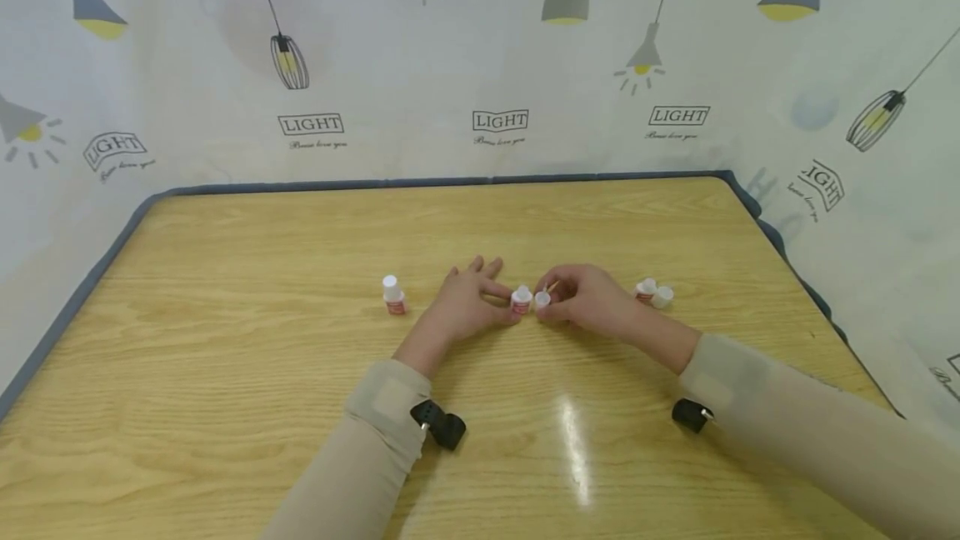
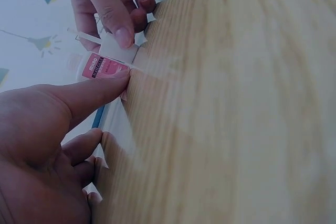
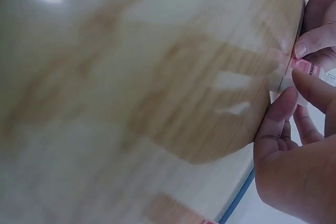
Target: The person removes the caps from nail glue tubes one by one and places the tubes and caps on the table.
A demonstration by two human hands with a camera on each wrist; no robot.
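A small white bottle (image 1: 521, 302) with a pink "NAIL GLUE" label (image 2: 102, 67) stands upright and uncapped on the table. My left hand (image 1: 471, 300) pinches it between thumb and index finger, the other fingers spread out on the far side. Just right of the bottle, my right hand (image 1: 592, 300) pinches a white cap (image 1: 542, 301) at table level, its hollow end facing up. From the cap a thin white stem (image 2: 86, 37) sticks out. In the right wrist view the right fingers partly cover both bottle and cap.
Left of the hands stands a capped bottle (image 1: 393, 297) of the same kind. Beyond the right hand is another bottle (image 1: 645, 291) with a white cap (image 1: 663, 297) beside it. A lamp-patterned wall covering (image 1: 420, 90) rises behind the wooden table (image 1: 225, 390).
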